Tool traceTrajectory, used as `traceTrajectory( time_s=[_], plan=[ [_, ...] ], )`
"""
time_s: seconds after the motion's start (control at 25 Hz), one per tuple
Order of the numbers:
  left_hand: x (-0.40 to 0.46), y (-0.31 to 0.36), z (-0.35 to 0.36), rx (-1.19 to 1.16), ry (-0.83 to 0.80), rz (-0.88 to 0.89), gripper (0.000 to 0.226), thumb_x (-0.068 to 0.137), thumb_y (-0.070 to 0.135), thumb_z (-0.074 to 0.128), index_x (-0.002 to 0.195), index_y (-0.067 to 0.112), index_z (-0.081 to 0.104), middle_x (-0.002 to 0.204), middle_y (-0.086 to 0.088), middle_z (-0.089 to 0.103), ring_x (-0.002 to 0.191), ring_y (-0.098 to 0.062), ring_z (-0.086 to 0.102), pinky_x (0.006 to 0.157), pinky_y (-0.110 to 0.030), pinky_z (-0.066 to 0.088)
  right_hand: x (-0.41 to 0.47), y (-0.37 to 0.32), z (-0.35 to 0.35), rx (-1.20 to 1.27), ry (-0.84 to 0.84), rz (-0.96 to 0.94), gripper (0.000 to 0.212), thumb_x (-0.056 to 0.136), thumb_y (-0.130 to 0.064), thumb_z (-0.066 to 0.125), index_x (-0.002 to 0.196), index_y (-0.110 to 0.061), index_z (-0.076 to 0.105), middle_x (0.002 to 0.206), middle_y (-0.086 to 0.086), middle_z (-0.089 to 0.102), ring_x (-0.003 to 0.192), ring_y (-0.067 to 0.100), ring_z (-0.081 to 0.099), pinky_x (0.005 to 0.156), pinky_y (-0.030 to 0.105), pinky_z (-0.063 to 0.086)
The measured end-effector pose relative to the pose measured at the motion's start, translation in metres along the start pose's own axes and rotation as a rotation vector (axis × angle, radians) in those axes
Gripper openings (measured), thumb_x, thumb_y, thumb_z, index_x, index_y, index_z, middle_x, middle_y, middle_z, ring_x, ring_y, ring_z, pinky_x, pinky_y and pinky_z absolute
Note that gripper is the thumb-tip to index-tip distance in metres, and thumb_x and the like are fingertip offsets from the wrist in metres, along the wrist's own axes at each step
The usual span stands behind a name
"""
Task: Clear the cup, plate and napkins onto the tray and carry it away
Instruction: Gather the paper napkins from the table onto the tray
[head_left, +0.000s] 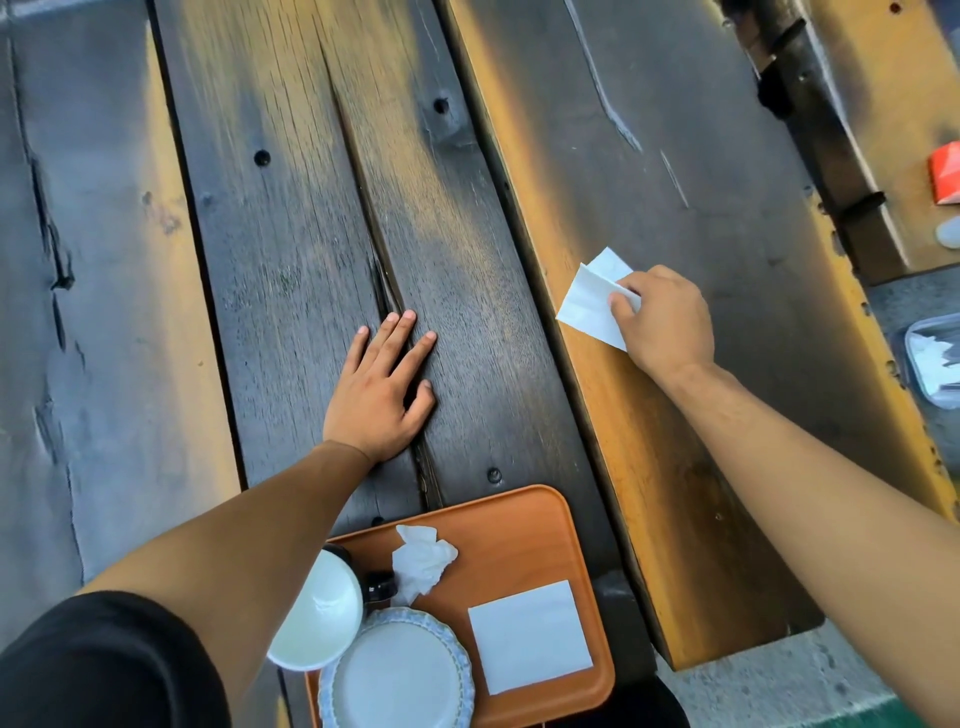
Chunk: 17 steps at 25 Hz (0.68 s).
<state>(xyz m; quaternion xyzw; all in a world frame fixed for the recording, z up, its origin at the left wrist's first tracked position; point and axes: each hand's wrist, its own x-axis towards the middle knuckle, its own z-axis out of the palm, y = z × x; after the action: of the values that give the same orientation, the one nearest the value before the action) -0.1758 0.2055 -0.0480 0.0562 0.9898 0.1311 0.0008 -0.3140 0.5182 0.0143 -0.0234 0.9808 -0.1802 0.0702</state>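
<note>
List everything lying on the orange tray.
On the orange plastic tray: a white paper cup, a round white plate with a blue patterned rim, a crumpled white napkin, a flat square white napkin and a small black object, partly hidden behind the cup.

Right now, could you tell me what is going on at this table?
A person is clearing up. The right hand pinches a flat napkin lying on the bench, while the left hand rests flat on the table. The tray already holds the cup, the plate, a crumpled napkin and a square napkin.
</note>
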Motion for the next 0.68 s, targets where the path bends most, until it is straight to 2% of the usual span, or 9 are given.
traceTrajectory(
  time_s=[0.12,0.32,0.6,0.68],
  plan=[
    [0.000,0.001,-0.001,0.001,-0.008,-0.005,0.061,0.098,0.039,0.042,0.157,0.020,0.041,0.168,-0.011,0.028,0.157,-0.029,0.023,0.128,-0.054,0.015,-0.023,-0.007,-0.002,0.120,-0.002,-0.011,0.025,0.097,-0.024,0.057,0.107,-0.011,0.076,0.102,0.009,0.069,0.091,0.027,0.064,0.081,0.038,0.051],
    [0.000,0.002,-0.003,-0.006,-0.031,-0.019,0.061,0.098,0.040,0.040,0.157,0.022,0.040,0.169,-0.010,0.026,0.157,-0.027,0.022,0.128,-0.052,0.013,-0.078,-0.026,-0.010,0.294,-0.036,-0.077,0.017,0.096,-0.016,0.062,0.100,-0.009,0.077,0.096,0.006,0.071,0.084,0.018,0.062,0.072,0.022,0.035],
    [0.000,0.002,-0.003,-0.013,-0.030,-0.020,0.061,0.099,0.041,0.039,0.157,0.021,0.040,0.169,-0.009,0.026,0.157,-0.027,0.022,0.128,-0.052,0.013,-0.161,-0.034,-0.025,0.365,-0.231,-0.152,0.014,0.096,-0.018,0.067,0.105,-0.016,0.077,0.091,-0.014,0.066,0.080,0.002,0.060,0.065,0.007,0.040],
    [0.000,0.002,-0.003,-0.015,-0.029,-0.021,0.061,0.099,0.041,0.039,0.157,0.021,0.041,0.169,-0.009,0.026,0.157,-0.028,0.022,0.128,-0.052,0.013,-0.180,-0.032,-0.030,0.374,-0.334,-0.156,0.013,0.096,-0.020,0.067,0.105,-0.020,0.075,0.090,-0.020,0.065,0.088,-0.002,0.062,0.065,0.008,0.045]
  ],
)
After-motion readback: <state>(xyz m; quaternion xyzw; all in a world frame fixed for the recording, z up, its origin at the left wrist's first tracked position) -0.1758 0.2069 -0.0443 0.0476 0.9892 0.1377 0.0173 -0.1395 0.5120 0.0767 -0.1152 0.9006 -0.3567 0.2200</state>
